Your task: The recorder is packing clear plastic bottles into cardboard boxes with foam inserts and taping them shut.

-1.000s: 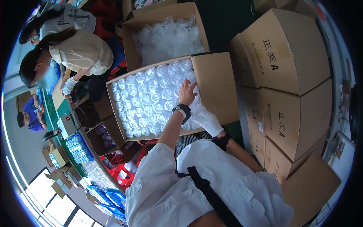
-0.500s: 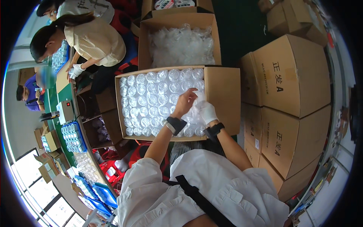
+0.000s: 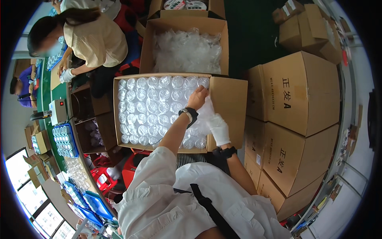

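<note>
A large cardboard box [image 3: 227, 113] stands in front of me, its right flap folded outward. Rows of clear round containers [image 3: 152, 106] in shiny plastic wrap fill it. My bare left hand [image 3: 197, 98] is closed on a translucent plastic sheet [image 3: 205, 112] at the box's far right corner. Nearer to me, my right hand [image 3: 218, 129] wears a white glove and grips the sheet's other end beside the flap. Between the hands the sheet lies stretched over the containers at the right side. The fingertips of the right hand are partly hidden by plastic.
Behind the box, an open carton [image 3: 225, 47] holds crumpled clear plastic. Stacked sealed cartons [image 3: 322, 95] rise at the right. To the left, a green workbench [image 3: 47, 99] carries blue trays [image 3: 73, 140] of round containers. A person [image 3: 93, 38] in a beige top works there.
My left hand has moved away from my right, toward the box's far edge, and its fingers have closed. The plastic between my hands is drawn out longer. The whole view has shifted slightly.
</note>
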The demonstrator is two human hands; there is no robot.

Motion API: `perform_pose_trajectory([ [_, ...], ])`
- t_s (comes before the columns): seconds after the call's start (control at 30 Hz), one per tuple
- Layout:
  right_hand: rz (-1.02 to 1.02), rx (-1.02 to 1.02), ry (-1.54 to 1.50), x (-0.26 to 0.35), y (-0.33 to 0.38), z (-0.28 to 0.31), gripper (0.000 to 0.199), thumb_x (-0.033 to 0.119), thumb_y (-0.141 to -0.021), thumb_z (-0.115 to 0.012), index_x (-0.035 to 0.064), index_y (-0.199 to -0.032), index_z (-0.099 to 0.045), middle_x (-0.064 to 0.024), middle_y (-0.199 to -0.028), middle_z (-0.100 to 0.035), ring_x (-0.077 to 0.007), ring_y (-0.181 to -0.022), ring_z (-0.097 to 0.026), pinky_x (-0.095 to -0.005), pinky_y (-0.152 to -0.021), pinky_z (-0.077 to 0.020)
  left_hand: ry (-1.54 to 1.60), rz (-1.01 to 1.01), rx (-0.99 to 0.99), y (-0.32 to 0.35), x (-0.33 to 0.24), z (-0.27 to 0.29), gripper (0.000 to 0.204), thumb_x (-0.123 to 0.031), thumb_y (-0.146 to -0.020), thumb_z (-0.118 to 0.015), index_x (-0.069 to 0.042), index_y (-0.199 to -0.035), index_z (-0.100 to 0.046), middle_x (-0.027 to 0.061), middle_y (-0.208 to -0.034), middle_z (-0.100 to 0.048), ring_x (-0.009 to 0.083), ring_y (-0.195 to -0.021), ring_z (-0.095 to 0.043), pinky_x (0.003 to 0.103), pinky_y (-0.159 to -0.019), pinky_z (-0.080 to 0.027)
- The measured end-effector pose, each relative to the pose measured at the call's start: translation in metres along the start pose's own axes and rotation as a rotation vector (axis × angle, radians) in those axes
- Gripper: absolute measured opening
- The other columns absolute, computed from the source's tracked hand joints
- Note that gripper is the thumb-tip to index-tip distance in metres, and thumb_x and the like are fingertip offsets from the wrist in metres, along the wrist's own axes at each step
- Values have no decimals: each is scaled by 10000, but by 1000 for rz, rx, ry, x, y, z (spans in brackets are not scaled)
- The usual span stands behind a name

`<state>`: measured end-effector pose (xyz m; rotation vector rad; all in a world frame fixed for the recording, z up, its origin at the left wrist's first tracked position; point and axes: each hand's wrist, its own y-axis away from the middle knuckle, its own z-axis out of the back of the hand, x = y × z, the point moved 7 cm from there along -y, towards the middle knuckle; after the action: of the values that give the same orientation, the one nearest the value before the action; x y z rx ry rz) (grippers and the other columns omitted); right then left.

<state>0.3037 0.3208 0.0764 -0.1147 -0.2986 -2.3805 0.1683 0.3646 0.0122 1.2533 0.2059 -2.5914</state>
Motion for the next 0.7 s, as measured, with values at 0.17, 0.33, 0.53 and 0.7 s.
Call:
perform_pose_trajectory([
  [0.17,-289,-399,-1038,-32,-26,8,171,103,-727,-615,49,-886,-588,-70,-791,-605,-173,-691,-580,-294,-623,-462,155,-144,94,17,-43,23,83,-80,-734,-568,-72,-816,-574,103,-793,-550,313,-762,-551,383,-648,-457],
  [0.33,-309,-69,-1198,-30,-41,-42,192,99,-736,-601,54,-922,-597,-71,-829,-624,-182,-717,-598,-285,-635,-469,120,-236,154,4,-46,39,136,-45,-719,-572,-66,-853,-579,110,-794,-558,310,-764,-549,371,-665,-455],
  [0.53,-315,7,-1269,-11,-14,-1,158,60,-746,-585,56,-903,-603,-30,-779,-617,-153,-712,-594,-267,-650,-474,-391,-386,-103,-20,-18,41,169,-33,-684,-577,-61,-850,-575,97,-848,-551,292,-809,-545,350,-687,-444],
  [0.7,-196,-105,-1335,-20,1,2,248,100,-729,-651,55,-963,-583,-62,-847,-639,-146,-772,-602,-266,-689,-466,-377,-383,15,-26,-7,19,131,-45,-679,-568,-67,-808,-561,101,-879,-543,284,-826,-538,344,-685,-438],
])
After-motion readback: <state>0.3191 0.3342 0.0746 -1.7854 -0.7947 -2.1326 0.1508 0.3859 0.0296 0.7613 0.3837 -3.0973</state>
